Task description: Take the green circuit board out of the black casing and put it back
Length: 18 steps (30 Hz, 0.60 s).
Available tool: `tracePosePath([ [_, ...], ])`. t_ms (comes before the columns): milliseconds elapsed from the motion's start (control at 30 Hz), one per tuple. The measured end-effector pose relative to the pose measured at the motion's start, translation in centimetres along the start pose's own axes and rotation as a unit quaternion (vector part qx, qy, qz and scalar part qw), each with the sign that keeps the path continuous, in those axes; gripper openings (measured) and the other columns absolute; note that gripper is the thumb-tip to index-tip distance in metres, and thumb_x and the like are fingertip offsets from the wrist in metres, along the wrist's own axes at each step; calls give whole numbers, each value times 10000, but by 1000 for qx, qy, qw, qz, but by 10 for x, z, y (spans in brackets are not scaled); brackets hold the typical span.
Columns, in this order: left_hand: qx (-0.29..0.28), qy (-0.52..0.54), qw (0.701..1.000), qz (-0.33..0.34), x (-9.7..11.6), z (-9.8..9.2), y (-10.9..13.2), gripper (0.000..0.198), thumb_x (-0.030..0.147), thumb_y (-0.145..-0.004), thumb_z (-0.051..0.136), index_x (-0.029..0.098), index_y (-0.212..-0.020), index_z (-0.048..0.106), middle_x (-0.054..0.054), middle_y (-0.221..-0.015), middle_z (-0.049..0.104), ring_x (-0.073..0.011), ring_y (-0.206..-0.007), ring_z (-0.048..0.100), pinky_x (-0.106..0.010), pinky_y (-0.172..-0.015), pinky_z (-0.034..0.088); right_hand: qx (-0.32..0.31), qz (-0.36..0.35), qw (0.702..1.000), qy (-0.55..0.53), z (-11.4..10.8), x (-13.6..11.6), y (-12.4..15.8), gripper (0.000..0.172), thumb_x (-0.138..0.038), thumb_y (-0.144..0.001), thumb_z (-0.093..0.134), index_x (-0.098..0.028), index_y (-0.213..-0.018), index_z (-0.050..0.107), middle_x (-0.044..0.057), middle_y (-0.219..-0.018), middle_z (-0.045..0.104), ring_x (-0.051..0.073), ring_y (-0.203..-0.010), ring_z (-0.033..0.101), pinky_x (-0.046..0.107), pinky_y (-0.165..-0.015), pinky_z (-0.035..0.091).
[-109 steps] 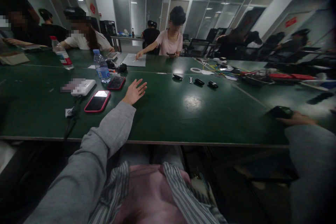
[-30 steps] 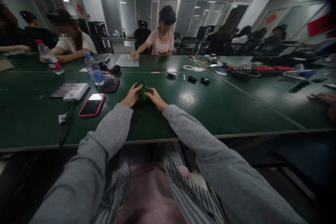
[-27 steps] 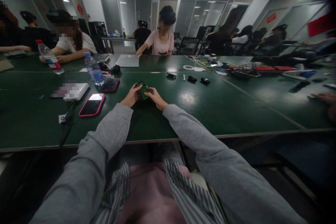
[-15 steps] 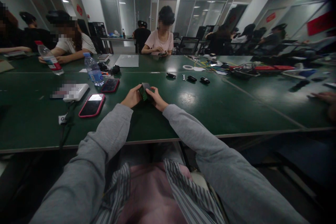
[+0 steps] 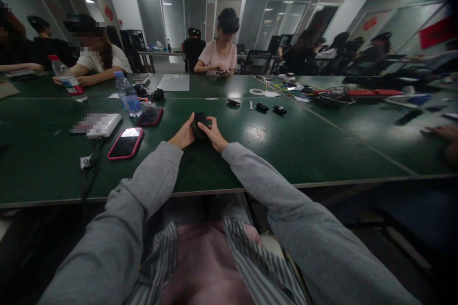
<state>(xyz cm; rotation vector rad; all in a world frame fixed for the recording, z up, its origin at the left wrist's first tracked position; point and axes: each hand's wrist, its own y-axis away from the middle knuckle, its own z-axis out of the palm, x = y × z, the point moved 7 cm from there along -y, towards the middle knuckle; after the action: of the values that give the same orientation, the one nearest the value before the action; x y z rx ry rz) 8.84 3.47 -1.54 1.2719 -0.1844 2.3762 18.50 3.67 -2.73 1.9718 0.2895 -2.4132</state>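
Just above the green table (image 5: 279, 152), my two hands hold a small dark, flat, box-like object (image 5: 200, 118) between them. Its exact kind is too small to make out. My left hand (image 5: 184, 133) grips its left side, with the thumb along the edge. The fingers and thumb of my right hand (image 5: 215, 135) close on its right side, the thumb lying across the face. Beyond my hands lie a small open-ended wrench (image 5: 251, 105) and small black objects (image 5: 262, 107).
To the left are a phone in a pink case (image 5: 125, 144), a second phone (image 5: 150, 116), a white box with a cable (image 5: 103, 126) and water bottles (image 5: 128, 95). A tape roll (image 5: 256, 91) and tangled cables (image 5: 332, 95) lie far right. A person (image 5: 220, 52) sits opposite.
The dark object has turned in my hands, so a darker face now shows where a greyer top and a greenish side showed before. My left hand has shifted slightly right.
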Motion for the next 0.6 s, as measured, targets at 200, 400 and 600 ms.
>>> tracePosePath([
  [200,58,6,998,6,-1,-12,-2,532,539,-950,532,110,-1239,656,-137,-908,749,-220,-849,718,-327,-819,553,-27,-49,997,59,6,-8,2,521,-546,-752,745,-263,-1082,458,-26,-895,556,134,-829,591,269,-733,532],
  [400,97,27,995,26,0,-28,-10,533,592,-922,544,134,-1158,681,-109,-801,735,-209,-751,719,-303,-725,556,0,-82,990,116,-1,-12,-2,533,-578,-779,714,-251,-1143,502,8,-991,588,157,-926,600,312,-846,534],
  [600,113,73,990,46,5,-44,-16,516,625,-895,565,183,-1143,657,-86,-824,741,-205,-737,721,-310,-698,557,80,-45,993,77,-21,-13,-12,575,-613,-825,654,-228,-1222,498,59,-1105,610,175,-996,617,331,-891,548],
])
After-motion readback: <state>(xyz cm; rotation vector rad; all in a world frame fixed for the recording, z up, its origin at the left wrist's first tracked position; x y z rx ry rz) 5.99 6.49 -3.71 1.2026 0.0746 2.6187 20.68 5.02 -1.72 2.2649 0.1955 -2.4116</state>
